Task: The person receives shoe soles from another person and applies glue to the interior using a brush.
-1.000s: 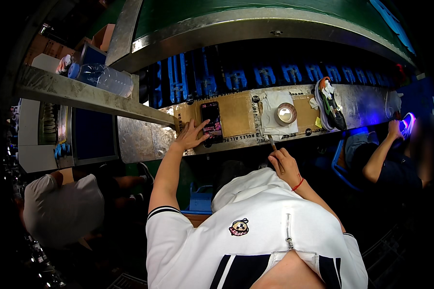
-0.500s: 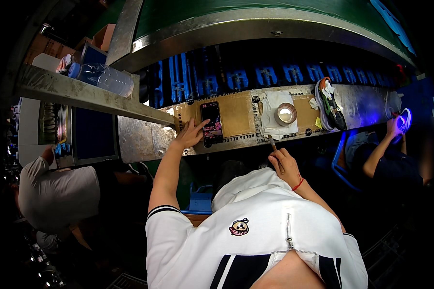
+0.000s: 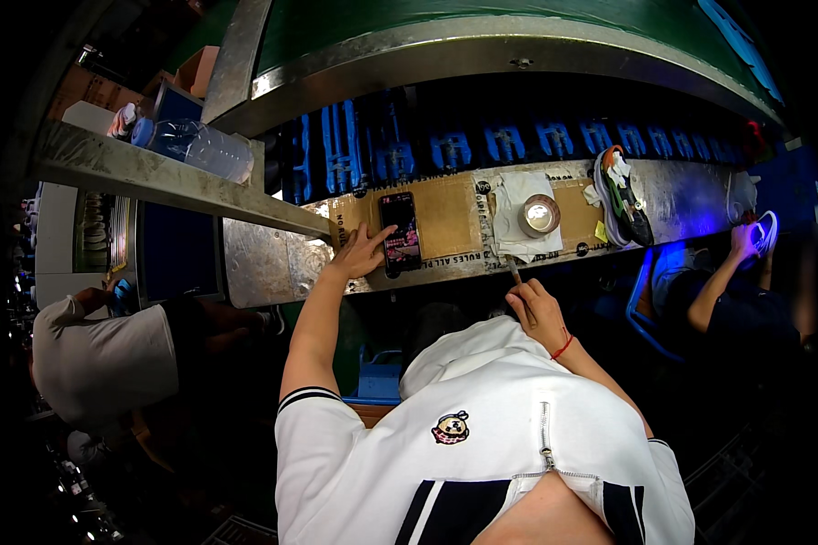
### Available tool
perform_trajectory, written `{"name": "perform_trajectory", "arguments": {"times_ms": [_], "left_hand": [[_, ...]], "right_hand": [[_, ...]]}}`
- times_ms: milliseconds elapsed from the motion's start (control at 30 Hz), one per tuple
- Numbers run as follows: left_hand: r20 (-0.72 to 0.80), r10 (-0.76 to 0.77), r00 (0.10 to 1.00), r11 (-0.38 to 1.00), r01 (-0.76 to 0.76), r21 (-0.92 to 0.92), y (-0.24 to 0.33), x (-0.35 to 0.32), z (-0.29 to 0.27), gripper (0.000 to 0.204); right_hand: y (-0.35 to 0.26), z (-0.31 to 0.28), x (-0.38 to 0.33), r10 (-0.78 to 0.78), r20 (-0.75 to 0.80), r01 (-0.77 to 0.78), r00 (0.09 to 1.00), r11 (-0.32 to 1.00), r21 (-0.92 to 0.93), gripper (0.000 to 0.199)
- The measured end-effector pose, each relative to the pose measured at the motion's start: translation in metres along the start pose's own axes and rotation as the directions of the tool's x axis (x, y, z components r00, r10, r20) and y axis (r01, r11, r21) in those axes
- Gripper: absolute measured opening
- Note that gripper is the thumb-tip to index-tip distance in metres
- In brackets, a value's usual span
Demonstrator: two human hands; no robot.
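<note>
My left hand (image 3: pixel 361 254) lies with fingers stretched out at the left edge of a dark phone (image 3: pixel 400 238), a fingertip on its lit screen. The phone rests on flattened cardboard (image 3: pixel 447 222) on the bench. My right hand (image 3: pixel 538 309), with a red cord at its wrist, is closed around a thin stick-like tool (image 3: pixel 515 271) at the bench's near edge. Its far tip points toward a white cloth or paper (image 3: pixel 511 204); I cannot make out its kind. A round open cup (image 3: pixel 540 216) with pale contents stands on that cloth.
A multicoloured shoe (image 3: pixel 622 202) stands right of the cup. Blue holders (image 3: pixel 504 143) line the dark conveyor behind the bench. A metal beam (image 3: pixel 182 180) carries a plastic bottle (image 3: pixel 195 147). People sit at left and right; the right one holds a pale shoe sole (image 3: pixel 765 233).
The blue holders have shifted slightly to the right. The person at left has leaned and moved an arm; the person at right has turned the sole. My hands stay in place.
</note>
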State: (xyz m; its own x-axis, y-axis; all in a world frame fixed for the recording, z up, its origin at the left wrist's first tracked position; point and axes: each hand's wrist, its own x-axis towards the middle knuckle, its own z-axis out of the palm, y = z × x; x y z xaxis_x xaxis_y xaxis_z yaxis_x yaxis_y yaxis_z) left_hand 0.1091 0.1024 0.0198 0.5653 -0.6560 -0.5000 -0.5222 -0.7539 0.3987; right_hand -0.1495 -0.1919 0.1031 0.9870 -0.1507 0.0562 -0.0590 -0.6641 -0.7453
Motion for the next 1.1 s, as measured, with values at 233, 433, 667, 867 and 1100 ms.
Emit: {"name": "perform_trajectory", "arguments": {"times_ms": [233,433,667,867,1100], "left_hand": [[-0.040,0.031,0.999,1.000,-0.031,0.002,-0.0022,0.0015,0.0011,0.070],[-0.038,0.031,0.999,0.999,-0.031,0.012,-0.0011,0.0009,0.0014,0.070],[-0.034,0.035,0.999,0.999,-0.035,0.000,-0.0013,0.0014,-0.0006,0.069],[-0.110,0.100,0.989,0.995,-0.098,0.021,-0.0080,0.0037,0.0043,0.071],[-0.108,0.095,0.990,0.995,-0.093,0.021,-0.0030,0.0017,0.0035,0.072]], "right_hand": [[0.0007,0.0007,0.0018,-0.007,-0.005,0.007,1.000,1.000,-0.002,0.012],[0.0009,-0.0013,0.0017,-0.005,-0.002,0.005,1.000,1.000,-0.003,0.012],[0.0024,0.0004,0.0028,0.002,0.001,-0.002,1.000,1.000,-0.001,0.013],[0.0034,0.0026,0.0044,0.006,0.002,-0.006,1.000,1.000,-0.006,0.013],[0.0029,-0.0003,0.0033,0.012,0.004,-0.012,1.000,1.000,0.001,0.013]]}}
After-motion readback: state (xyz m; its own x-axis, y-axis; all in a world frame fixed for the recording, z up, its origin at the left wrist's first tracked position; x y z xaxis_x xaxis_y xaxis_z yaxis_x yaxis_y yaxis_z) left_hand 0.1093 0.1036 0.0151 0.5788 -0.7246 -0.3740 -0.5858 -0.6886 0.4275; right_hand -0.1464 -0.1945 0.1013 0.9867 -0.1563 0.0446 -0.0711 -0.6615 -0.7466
